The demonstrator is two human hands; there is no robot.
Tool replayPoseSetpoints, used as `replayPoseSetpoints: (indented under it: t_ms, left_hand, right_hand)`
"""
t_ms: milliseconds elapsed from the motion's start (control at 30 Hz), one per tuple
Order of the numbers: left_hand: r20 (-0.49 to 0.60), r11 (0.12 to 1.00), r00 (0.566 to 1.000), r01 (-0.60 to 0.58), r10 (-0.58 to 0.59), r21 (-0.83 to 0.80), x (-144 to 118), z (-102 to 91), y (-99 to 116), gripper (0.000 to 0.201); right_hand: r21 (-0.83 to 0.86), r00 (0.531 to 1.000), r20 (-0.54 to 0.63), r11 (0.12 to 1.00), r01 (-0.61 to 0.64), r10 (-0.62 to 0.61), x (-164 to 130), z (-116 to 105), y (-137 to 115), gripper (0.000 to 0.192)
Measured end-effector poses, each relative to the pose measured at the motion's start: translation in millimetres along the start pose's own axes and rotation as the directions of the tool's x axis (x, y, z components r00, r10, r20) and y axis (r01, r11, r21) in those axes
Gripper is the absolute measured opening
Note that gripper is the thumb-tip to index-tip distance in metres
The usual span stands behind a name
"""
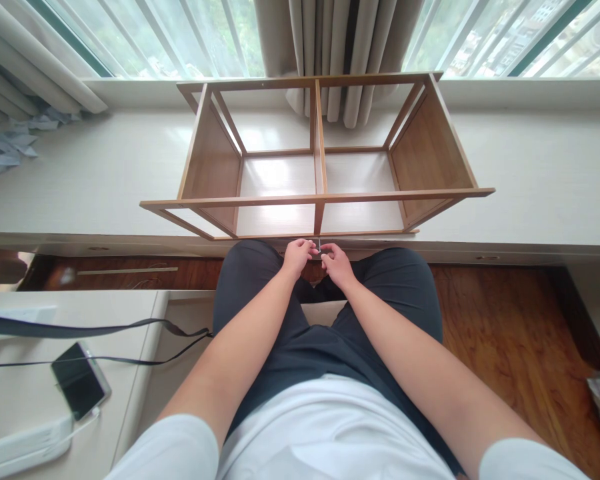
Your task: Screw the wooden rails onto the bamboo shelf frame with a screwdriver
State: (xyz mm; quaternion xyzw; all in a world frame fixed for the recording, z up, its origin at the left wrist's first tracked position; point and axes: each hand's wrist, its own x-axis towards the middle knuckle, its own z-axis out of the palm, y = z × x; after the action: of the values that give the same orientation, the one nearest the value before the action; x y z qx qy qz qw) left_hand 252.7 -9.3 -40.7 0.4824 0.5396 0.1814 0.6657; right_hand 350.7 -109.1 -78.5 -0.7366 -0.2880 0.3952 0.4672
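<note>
Bamboo-coloured open wooden shelf frame (316, 160) is lying on its side on the long white windowsill ledge (80, 180), open face turned up toward the camera, probably so every joint and crossbar is easy to get at from a seated spot. Right at the frame's near bottom edge, dead centre under its middle divider, both hands meet: the left hand (298, 256) and the right hand (336, 263) are pinched together around a tiny thin metal bit (319, 248) that pokes up between the fingertips. It's too small to say what it is, could be a screw or a little key, honestly can't tell. Both hands look curled and gripping it rather than relaxed, held low over the lap in dark trousers (300, 333), I'd guess because bracing the forearms on the thighs keeps a fiddly small part steady. Behind the frame hang beige pleated curtains (330, 53). Off to the frame's near left sits a white side worktop (30, 387) with a dark smartphone (79, 380) plugged into a white power bank (25, 448), plus a black strap (95, 329) draped across. Beyond the frame's far left corner there's some crumpled grey paper (5, 147) on the ledge.
</note>
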Motion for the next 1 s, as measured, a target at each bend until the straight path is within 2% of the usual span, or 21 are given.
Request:
replayPoseSetpoints:
  t_ms: [1000]
  left_hand:
    - [0.043,0.999,0.998,-0.039,0.039,-0.012,-1.0,1.4,1.5,0.022]
  right_hand:
    - [-0.002,0.999,-0.007,0.999,-0.033,0.033,-0.1,-1.1,-3.0,0.03]
